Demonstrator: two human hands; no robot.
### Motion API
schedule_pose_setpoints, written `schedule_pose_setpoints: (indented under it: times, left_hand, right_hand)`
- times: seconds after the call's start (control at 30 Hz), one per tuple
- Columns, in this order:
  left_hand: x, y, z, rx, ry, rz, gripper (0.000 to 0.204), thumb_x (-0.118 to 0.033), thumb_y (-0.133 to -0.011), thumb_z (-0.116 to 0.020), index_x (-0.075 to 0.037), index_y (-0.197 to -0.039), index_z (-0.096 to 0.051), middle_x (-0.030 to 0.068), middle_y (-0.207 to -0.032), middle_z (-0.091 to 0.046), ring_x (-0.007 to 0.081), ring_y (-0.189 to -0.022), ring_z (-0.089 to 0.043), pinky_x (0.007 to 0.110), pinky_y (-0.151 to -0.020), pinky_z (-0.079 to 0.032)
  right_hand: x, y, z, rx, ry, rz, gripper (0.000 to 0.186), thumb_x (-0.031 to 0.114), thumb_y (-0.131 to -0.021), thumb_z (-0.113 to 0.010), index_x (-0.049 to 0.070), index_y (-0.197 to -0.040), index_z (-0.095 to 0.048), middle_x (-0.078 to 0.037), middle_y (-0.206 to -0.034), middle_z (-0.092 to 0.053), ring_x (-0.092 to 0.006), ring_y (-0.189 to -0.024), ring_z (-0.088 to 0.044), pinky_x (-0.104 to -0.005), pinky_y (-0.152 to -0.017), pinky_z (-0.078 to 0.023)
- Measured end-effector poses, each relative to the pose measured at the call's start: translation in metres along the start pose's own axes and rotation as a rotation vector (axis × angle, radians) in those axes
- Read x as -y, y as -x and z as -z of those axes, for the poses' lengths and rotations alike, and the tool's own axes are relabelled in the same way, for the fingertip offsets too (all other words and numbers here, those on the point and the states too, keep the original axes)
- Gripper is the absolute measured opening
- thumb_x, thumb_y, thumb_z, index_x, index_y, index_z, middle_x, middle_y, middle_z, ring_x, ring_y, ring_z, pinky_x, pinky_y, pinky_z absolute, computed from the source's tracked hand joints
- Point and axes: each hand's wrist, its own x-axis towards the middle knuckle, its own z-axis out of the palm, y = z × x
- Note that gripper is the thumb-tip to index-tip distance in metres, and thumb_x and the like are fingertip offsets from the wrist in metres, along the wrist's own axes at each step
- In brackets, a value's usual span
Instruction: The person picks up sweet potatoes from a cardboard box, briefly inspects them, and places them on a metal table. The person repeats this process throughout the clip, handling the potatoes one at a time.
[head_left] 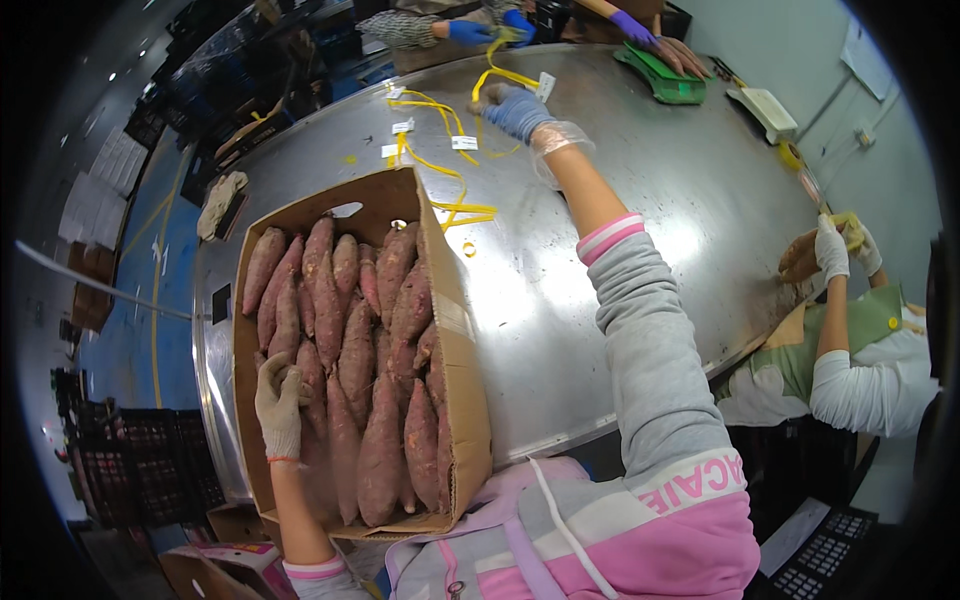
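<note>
While sweet potatoes (380, 450) are filling an open carton (465, 390) standing on the worktop (550, 340), the left hand (278, 402) is resting on them near the carton's left edge, fingers curling. The right hand (514, 112) is hanging over the worktop's far side, at a yellow strap (512, 75). Whether either grip is clasping anything, I cannot tell.

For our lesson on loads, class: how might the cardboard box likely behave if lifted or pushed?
The cardboard box is probably heavy, being packed with sweet potatoes. Its thin walls might bow somewhat when gripped. If it tilts far, the rounded sweet potatoes could roll out, since the top is open.
</note>
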Motion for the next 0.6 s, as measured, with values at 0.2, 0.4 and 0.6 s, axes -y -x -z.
schedule_pose_setpoints:
  times: [0.2, 0.4, 0.6]
  left_hand:
    - [0.014, -0.008, 0.003, -0.073, -0.173, -0.084, 0.028, -0.01, -0.094, -0.06, -0.001, -0.12, -0.055, 0.0062, -0.105, -0.061, 0.0106, -0.089, -0.058, 0.023, -0.07, -0.05]
    - [-0.006, 0.001, -0.005, -0.11, -0.133, -0.131, 0.028, -0.011, -0.09, -0.062, -0.002, -0.117, -0.057, 0.0047, -0.099, -0.062, 0.009, -0.085, -0.058, 0.024, -0.075, -0.049]
    - [-0.023, 0.01, -0.009, -0.071, -0.228, -0.15, 0.029, -0.013, -0.087, -0.063, -0.002, -0.114, -0.059, 0.0088, -0.087, -0.065, 0.0126, -0.079, -0.061, 0.028, -0.076, -0.051]
  right_hand:
    - [0.09, 0.024, -0.019, 0.113, -0.108, 0.341, 0.052, 0.046, -0.085, -0.061, 0.005, -0.119, -0.063, -0.02, -0.113, -0.065, -0.0357, -0.107, -0.061, -0.0406, -0.093, -0.048]
    - [0.222, 0.112, -0.046, 0.877, 0.387, 0.822, 0.046, 0.03, -0.077, -0.072, 0.014, -0.12, -0.063, -0.012, -0.111, -0.068, -0.0306, -0.101, -0.065, -0.0377, -0.088, -0.051]
    - [0.226, 0.181, -0.05, 1.01, 0.919, 1.078, 0.039, 0.029, -0.067, -0.077, 0.011, -0.1, -0.074, -0.011, -0.101, -0.071, -0.0279, -0.096, -0.068, -0.0385, -0.08, -0.055]
